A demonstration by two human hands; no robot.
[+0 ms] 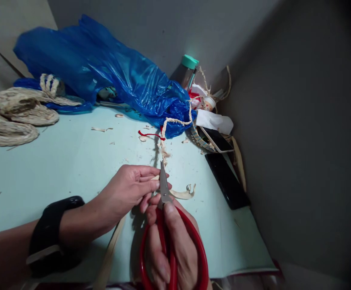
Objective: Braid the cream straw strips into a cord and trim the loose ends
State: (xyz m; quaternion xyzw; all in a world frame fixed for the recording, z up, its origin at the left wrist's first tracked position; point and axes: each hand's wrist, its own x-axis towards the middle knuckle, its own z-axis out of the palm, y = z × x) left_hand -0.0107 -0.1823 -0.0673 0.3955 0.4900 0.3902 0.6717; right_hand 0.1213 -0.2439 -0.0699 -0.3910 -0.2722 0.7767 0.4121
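Observation:
Red-handled scissors [164,189] are gripped in my right hand [178,237], their blades pointing away from me and looking nearly closed. Just left of the blades, my left hand [130,187] pinches a pale fibre strip [155,178] between thumb and fingers. A twisted fibre cord [163,135] runs from the blade tips up onto the blue bag. By its middle lies a short red string [149,134]. Below my left wrist hangs a long flat fibre strip [112,245]. Another curled strip [184,194] lies right of the scissors. The blades partly hide my left fingertips.
A blue plastic bag [103,64] spreads across the back. Bundles of braided fibre [18,112] lie at the left. A bottle with a green lid [189,62], a basket [201,141] and a black phone [226,181] stand or lie along the right wall. Fibre scraps dot the table [67,161].

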